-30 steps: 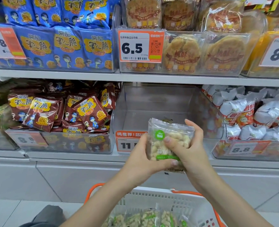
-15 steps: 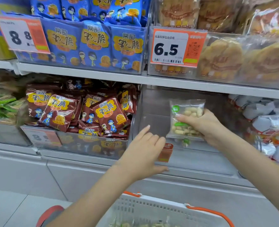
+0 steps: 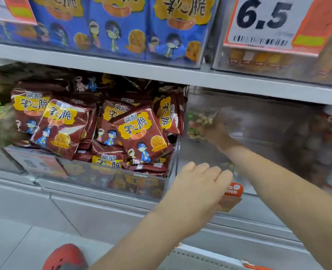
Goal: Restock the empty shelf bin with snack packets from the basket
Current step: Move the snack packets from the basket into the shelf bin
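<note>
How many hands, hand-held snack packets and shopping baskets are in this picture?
Hands: 2, the left hand and the right hand
Clear snack packet, gripped by the right hand: 1
White basket, only its rim in view: 1
Total: 4

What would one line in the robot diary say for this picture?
right hand: holds snack packet deep inside clear bin | left hand: on bin's front edge, holding nothing | basket: below

Snack packet [image 3: 199,123] blurred; basket [image 3: 204,258] edge-cropped
</note>
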Demonstrator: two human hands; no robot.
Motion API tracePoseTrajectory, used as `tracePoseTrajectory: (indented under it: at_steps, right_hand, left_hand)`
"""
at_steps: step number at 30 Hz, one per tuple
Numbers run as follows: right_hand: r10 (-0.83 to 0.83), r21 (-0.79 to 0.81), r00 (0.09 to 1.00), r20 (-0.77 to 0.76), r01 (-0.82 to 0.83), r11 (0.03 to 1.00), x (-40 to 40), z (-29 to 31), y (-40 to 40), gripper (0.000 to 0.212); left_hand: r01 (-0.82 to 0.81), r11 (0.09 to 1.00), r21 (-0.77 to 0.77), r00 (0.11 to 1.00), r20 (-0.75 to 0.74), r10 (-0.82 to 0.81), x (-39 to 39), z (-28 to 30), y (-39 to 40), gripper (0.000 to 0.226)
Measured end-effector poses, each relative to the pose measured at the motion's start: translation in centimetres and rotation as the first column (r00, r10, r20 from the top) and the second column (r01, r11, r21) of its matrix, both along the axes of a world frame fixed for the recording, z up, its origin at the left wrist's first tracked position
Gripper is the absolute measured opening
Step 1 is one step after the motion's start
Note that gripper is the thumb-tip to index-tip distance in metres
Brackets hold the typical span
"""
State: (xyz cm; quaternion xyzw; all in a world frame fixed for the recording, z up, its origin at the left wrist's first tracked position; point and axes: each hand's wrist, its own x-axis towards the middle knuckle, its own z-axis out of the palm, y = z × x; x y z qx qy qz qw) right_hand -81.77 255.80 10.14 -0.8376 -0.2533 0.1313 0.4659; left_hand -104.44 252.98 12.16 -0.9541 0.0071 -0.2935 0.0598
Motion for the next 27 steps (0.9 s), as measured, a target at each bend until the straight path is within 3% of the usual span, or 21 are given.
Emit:
tracePoseTrajectory:
  at_steps: [2,5,11,15,20,24,27]
  right_hand:
    - [-0.053,-0.163,0.993,0.104,0.070,0.984,0.2,-0.1,-0.2,0.113]
    - [-0.035,-0.133,0.999,-0.015,0.032,0.991,0.8,0.0,0.1,0.113]
    - [0.015,-0.135,0.997,-0.069,-0.025,0.991,1.6,0.4,-2.0,0.092]
    - [0.021,-0.141,0.999,0.050,-0.014,0.990,1.0,0.2,-2.0,0.068]
    - [0.034,-0.169,0.999,0.017,-0.031,0.985,0.9,0.6,-2.1,0.067]
    - [0.008,-0.185,0.999,0.042,0.000,0.983,0.7,0.6,-1.8,0.082]
    - [0.032,-0.206,0.998,0.047,-0.022,0.978,0.6,0.6,-2.0,0.074]
  left_hand:
    - [-0.015,1.000,-0.022,0.999,-0.031,0.015,-0.1,0.0,-0.1,0.056]
    - [-0.030,0.999,-0.041,0.998,-0.051,0.028,-0.2,0.3,-0.3,0.054]
    - [-0.030,0.999,-0.043,0.998,-0.049,0.028,-0.3,0.4,-0.4,0.055]
    - [-0.035,0.998,-0.049,0.998,-0.052,0.033,-0.2,0.3,-0.5,0.056]
    - [-0.033,0.998,-0.062,0.999,-0.039,0.030,-0.1,0.3,-0.4,0.058]
    - [-0.027,0.998,-0.057,0.999,-0.033,0.025,-0.1,0.3,-0.4,0.057]
    - [-0.028,0.998,-0.054,0.999,-0.025,0.027,-0.2,0.4,-0.4,0.057]
